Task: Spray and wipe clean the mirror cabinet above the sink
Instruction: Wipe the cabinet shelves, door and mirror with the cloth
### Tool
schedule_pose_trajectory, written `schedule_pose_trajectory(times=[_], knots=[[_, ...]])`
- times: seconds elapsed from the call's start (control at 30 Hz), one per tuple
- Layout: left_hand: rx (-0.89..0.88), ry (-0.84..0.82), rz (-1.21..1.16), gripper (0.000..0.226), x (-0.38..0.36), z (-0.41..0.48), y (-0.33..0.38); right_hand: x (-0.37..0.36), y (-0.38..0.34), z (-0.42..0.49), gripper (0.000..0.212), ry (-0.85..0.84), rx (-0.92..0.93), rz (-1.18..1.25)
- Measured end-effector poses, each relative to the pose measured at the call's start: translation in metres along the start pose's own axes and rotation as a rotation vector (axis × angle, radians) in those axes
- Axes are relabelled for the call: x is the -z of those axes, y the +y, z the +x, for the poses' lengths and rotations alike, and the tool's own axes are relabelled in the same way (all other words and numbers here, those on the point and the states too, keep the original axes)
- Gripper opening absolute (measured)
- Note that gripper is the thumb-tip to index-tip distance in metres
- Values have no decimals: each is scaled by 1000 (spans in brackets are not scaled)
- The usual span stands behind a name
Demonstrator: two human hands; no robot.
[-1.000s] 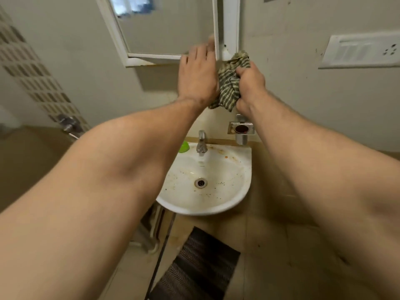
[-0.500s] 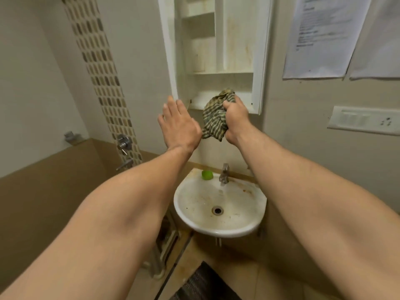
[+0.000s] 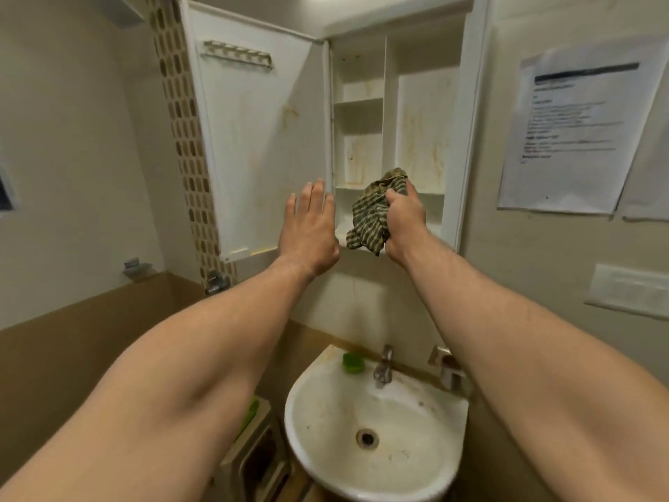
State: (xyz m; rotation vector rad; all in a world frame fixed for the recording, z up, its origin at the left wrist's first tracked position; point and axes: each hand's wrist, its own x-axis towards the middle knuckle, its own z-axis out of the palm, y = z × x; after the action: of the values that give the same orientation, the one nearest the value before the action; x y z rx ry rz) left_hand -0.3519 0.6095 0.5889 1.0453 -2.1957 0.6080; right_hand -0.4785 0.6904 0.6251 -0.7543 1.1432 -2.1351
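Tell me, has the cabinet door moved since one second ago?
Yes. The cabinet door was almost shut against the cabinet frame; now it stands swung open to the left.

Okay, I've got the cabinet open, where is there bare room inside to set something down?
Bare: the two upper left shelves beside the white divider, and the tall right compartment. Crowded: the bottom ledge, where the right hand holds the green checked cloth, with the open left hand by the swung-open door.

The cloth [image 3: 373, 215] in my right hand [image 3: 403, 221] is green with pale checked stripes; the cabinet [image 3: 425, 132] is white, streaked with yellow-brown stains; the sink [image 3: 427, 465] is white and speckled, with a bright green thing [image 3: 353, 363] on its rim
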Motion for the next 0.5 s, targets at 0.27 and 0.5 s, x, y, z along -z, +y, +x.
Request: schedule_pose_trajectory(times=[0.27, 0.5], knots=[[-88, 177, -129, 72, -29, 117, 29, -11, -60, 107, 54, 35, 294, -250], [-96, 288, -198, 70, -21, 198, 22, -57, -108, 155, 59, 442, 1017, -705]])
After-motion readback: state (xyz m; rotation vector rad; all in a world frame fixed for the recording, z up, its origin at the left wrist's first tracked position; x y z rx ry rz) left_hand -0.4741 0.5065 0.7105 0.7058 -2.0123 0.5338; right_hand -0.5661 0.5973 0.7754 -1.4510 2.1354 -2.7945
